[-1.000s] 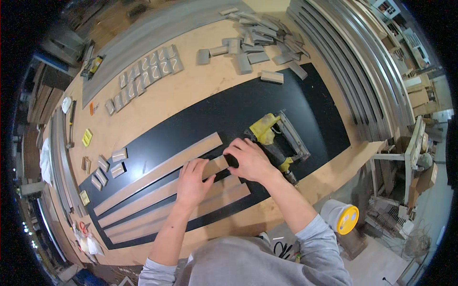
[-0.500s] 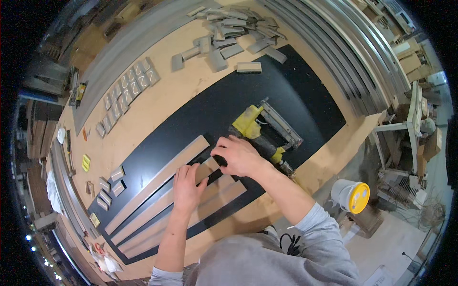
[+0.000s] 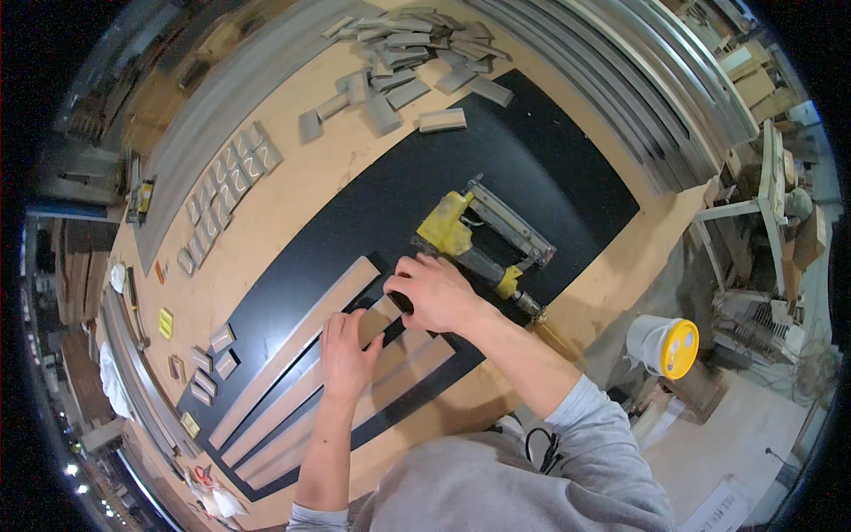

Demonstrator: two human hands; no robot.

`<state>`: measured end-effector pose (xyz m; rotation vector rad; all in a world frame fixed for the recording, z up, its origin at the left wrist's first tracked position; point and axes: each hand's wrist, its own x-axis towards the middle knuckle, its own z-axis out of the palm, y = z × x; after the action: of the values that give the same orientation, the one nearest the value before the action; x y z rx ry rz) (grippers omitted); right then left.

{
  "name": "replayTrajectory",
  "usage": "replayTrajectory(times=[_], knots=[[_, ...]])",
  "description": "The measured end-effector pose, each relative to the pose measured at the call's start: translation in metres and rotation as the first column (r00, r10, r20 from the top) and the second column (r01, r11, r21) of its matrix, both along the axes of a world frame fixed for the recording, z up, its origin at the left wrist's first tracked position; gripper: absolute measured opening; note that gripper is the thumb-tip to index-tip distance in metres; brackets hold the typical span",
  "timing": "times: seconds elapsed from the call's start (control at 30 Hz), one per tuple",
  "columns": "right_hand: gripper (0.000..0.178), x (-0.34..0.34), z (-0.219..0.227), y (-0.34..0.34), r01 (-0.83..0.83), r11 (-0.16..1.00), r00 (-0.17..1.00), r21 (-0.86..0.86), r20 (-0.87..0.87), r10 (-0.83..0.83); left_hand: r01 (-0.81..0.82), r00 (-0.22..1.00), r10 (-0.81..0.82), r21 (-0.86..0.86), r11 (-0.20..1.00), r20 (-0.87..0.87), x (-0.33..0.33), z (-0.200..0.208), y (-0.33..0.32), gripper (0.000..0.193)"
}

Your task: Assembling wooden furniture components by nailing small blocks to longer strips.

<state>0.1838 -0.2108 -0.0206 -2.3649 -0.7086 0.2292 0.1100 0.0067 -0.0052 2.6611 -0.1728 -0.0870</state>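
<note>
Straddles the middle strip point(image 3: 379, 321), near the centre of the frame, with the left hand point(image 3: 347, 359), grasping it between thumb and fingers across the long edges, probably to stop so narrow a length skating on the smooth black sheet point(image 3: 567, 173) beneath. Bends the fingers of the right hand point(image 3: 434, 291) over the upper-right end of the same strip, seemingly to steady it from a second point; cannot tell the exact grip there, given the dark hollow under the palm. Shows black gaps between the middle strip and both the upper strip point(image 3: 306, 339) and the lower strips point(image 3: 417, 359), perhaps useful as finger room. Has the yellow-and-black nail gun point(image 3: 448, 226) lying just beyond the right hand, presumably for easy reach. On the counter point(image 3: 310, 195), spaces the small pieces with pale curved lines point(image 3: 235, 182) in rows at upper left, likely to spare the marked faces from contact, and heaps the plain grey blocks point(image 3: 394, 71) loosely at top centre, apparently for lack of any such need.
</note>
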Motion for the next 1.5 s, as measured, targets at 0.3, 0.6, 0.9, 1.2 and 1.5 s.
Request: replayTrajectory(times=[0.3, 0.6, 0.9, 1.2, 1.5], knots=[[0.041, -0.039, -0.001, -0.007, 0.206, 0.978, 0.978, 0.026, -0.049, -0.204, 0.013, 0.998, -0.011, 0.021, 1.0, -0.063, 0.0, 0.001, -0.001, 0.052], [0.039, -0.068, -0.003, 0.005, 0.342, 0.933, 0.938, 0.116, 0.016, -0.346, 0.057, 0.997, -0.055, 0.046, 0.997, -0.047, 0.002, 0.004, -0.002, 0.052], [0.027, -0.032, 0.032, -0.04, 0.495, 0.817, 0.838, 0.295, 0.083, -0.538, 0.007, 0.997, -0.004, 0.045, 0.999, -0.083, -0.002, 0.003, 0.0, 0.053], [0.083, -0.014, 0.019, -0.049, 0.529, 0.846, 0.847, -0.07, -0.018, -0.531, 0.024, 0.995, -0.02, 0.048, 0.999, -0.094, 0.004, 0.001, -0.006, 0.055], [0.095, 0.018, 0.067, -0.045, 0.414, 0.893, 0.879, -0.174, -0.178, -0.442, 0.01, 0.997, -0.008, 0.031, 0.999, -0.073, 0.001, -0.004, 0.002, 0.051]])
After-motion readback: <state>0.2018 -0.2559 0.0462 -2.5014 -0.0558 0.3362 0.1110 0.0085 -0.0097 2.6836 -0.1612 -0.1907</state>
